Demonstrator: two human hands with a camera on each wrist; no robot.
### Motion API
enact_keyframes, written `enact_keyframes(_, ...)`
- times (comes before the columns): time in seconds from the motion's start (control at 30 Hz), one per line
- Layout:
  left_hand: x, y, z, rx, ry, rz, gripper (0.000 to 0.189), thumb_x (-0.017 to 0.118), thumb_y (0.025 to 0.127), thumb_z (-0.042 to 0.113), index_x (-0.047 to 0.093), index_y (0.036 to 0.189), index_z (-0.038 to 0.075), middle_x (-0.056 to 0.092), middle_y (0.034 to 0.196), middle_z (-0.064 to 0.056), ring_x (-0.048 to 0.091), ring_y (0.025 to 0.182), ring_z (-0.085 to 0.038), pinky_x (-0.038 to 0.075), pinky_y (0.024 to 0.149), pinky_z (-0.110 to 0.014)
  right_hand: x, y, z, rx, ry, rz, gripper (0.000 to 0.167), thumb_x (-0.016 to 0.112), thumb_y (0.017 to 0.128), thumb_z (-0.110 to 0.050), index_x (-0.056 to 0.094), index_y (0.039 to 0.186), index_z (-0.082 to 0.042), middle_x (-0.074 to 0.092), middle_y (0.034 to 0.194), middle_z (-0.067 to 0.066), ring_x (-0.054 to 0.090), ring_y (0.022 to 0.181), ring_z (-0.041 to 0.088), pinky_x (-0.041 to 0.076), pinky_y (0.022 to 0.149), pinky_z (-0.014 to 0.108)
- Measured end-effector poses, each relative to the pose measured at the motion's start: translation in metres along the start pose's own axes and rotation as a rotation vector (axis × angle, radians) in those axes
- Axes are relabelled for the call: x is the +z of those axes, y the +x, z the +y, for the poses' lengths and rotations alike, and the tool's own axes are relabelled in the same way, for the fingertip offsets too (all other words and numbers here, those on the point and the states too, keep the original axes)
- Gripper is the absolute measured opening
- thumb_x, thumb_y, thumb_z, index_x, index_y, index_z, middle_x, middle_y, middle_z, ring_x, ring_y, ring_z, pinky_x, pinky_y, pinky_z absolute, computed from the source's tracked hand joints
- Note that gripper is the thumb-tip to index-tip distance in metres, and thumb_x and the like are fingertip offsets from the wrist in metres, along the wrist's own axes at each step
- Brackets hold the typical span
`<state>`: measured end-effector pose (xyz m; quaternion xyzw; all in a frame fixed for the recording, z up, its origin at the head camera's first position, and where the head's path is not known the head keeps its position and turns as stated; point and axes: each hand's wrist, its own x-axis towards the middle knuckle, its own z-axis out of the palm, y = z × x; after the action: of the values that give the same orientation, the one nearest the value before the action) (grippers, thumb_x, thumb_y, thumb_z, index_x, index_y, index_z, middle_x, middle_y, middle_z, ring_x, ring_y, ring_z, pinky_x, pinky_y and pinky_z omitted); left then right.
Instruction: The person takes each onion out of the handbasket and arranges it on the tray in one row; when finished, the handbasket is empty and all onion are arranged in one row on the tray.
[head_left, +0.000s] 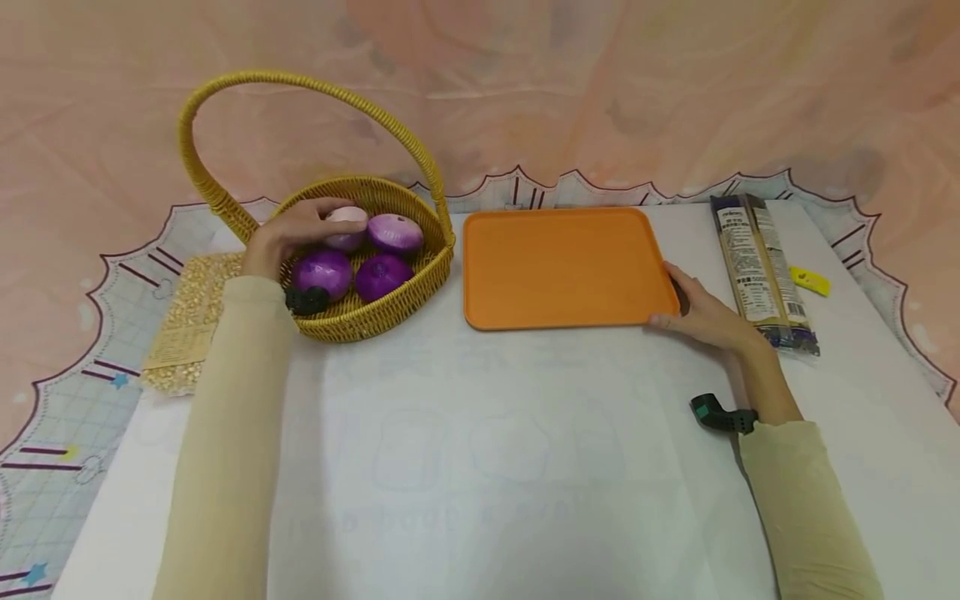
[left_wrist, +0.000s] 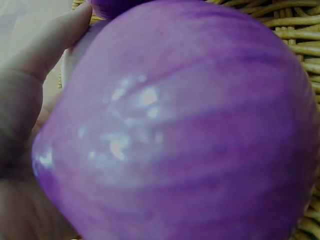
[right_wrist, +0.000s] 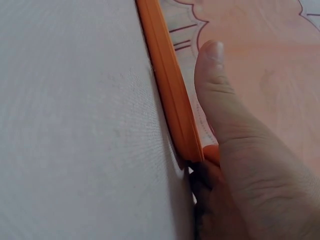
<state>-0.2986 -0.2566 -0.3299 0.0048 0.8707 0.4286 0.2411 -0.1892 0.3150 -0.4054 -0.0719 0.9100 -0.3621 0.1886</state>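
In the head view my left hand [head_left: 303, 227] reaches into the yellow wicker basket [head_left: 367, 323]. Its fingers and thumb grip a pale purple onion [head_left: 347, 217]. Three other purple onions lie around that one, among them a lighter onion [head_left: 396, 233] and a dark onion [head_left: 382, 277]. A glossy onion [left_wrist: 190, 120] fills most of the left wrist view and hides much of the hand. At the near right corner of the orange tray [head_left: 562, 267], my right hand [head_left: 701, 312] touches the rim with its fingers and thumb extended.
A clear bag of yellow kernels [head_left: 187, 325] lies left of the basket, partly behind the left sleeve. Right of the tray are a long printed packet [head_left: 761, 275] and a small yellow object [head_left: 810, 281]. The basket's tall handle [head_left: 300, 79] arches above the left hand.
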Motion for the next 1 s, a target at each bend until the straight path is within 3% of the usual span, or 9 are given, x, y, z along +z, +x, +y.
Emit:
enact_keyframes(0.17, -0.002, -0.002, 0.003, -0.013, 0.002, 0.021, 0.070, 0.064, 0.089, 0.047, 0.041, 0.147, 0.016, 0.048, 0.135, -0.003, 0.038, 0.128, -0.021, 0.027, 0.117, -0.044, 0.000, 0.000, -0.001, -0.003, 0.002, -0.006, 0.104, 0.069, 0.088, -0.040, -0.004, 0.157, -0.016, -0.002, 0.164, 0.016, 0.001, 0.151, 0.040, 0.006, 0.118, 0.063)
enact_keyframes(0.33, -0.006, -0.005, 0.011, -0.029, -0.057, 0.027, 0.054, 0.066, 0.087, 0.049, 0.054, 0.133, 0.022, 0.051, 0.118, 0.011, 0.038, 0.125, -0.017, 0.024, 0.119, -0.043, -0.001, 0.000, -0.002, -0.001, -0.001, -0.006, 0.105, 0.070, 0.087, -0.041, -0.004, 0.157, -0.016, -0.003, 0.164, 0.016, -0.003, 0.150, 0.041, 0.004, 0.118, 0.064)
enact_keyframes(0.4, -0.007, -0.006, 0.015, -0.030, -0.093, 0.025, 0.054, 0.065, 0.088, 0.048, 0.053, 0.134, 0.023, 0.052, 0.116, 0.011, 0.041, 0.122, -0.015, 0.027, 0.118, -0.041, -0.001, 0.000, -0.002, 0.004, -0.008, -0.005, 0.105, 0.070, 0.087, -0.043, -0.003, 0.157, -0.016, -0.003, 0.164, 0.016, -0.009, 0.149, 0.044, 0.001, 0.117, 0.066)
enact_keyframes(0.47, -0.007, -0.008, 0.018, -0.023, -0.145, 0.029, 0.056, 0.065, 0.089, 0.046, 0.051, 0.137, 0.022, 0.055, 0.113, 0.011, 0.047, 0.116, -0.012, 0.036, 0.111, -0.035, 0.000, 0.000, -0.002, 0.007, -0.018, -0.006, 0.105, 0.069, 0.087, -0.045, -0.003, 0.157, -0.017, -0.004, 0.164, 0.016, -0.015, 0.147, 0.046, -0.002, 0.115, 0.069)
enact_keyframes(0.57, -0.005, -0.013, 0.023, 0.024, -0.250, 0.034, 0.057, 0.065, 0.091, 0.040, 0.049, 0.141, 0.018, 0.056, 0.110, 0.010, 0.051, 0.105, -0.008, 0.046, 0.094, -0.022, 0.000, -0.001, 0.000, 0.009, -0.028, -0.005, 0.105, 0.068, 0.086, -0.048, -0.003, 0.157, -0.017, -0.004, 0.164, 0.016, -0.018, 0.145, 0.048, -0.003, 0.113, 0.071)
enact_keyframes(0.67, -0.006, -0.016, 0.027, 0.078, -0.360, 0.038, 0.052, 0.066, 0.092, 0.032, 0.051, 0.139, 0.017, 0.057, 0.111, 0.009, 0.053, 0.101, -0.007, 0.052, 0.082, -0.019, 0.000, -0.002, 0.000, 0.008, -0.028, -0.007, 0.104, 0.068, 0.086, -0.049, -0.002, 0.157, -0.017, -0.004, 0.164, 0.017, -0.018, 0.145, 0.048, -0.004, 0.113, 0.071)
enact_keyframes(0.87, -0.008, -0.014, 0.032, 0.119, -0.525, 0.032, 0.023, 0.070, 0.090, 0.024, 0.066, 0.112, 0.016, 0.063, 0.100, 0.006, 0.058, 0.092, -0.007, 0.055, 0.077, -0.020, -0.002, -0.003, 0.000, 0.019, -0.017, -0.016, 0.101, 0.064, 0.088, -0.050, -0.003, 0.157, -0.019, -0.006, 0.163, 0.020, -0.019, 0.145, 0.048, -0.004, 0.110, 0.074)
enact_keyframes(1.0, -0.008, -0.019, 0.034, 0.149, -0.606, 0.006, 0.018, 0.068, 0.091, 0.018, 0.066, 0.108, 0.014, 0.065, 0.099, 0.004, 0.060, 0.091, -0.008, 0.055, 0.077, -0.020, -0.001, -0.003, -0.001, 0.021, -0.009, -0.015, 0.101, 0.065, 0.088, -0.049, -0.002, 0.157, -0.020, -0.006, 0.163, 0.019, -0.020, 0.145, 0.047, -0.004, 0.110, 0.074)
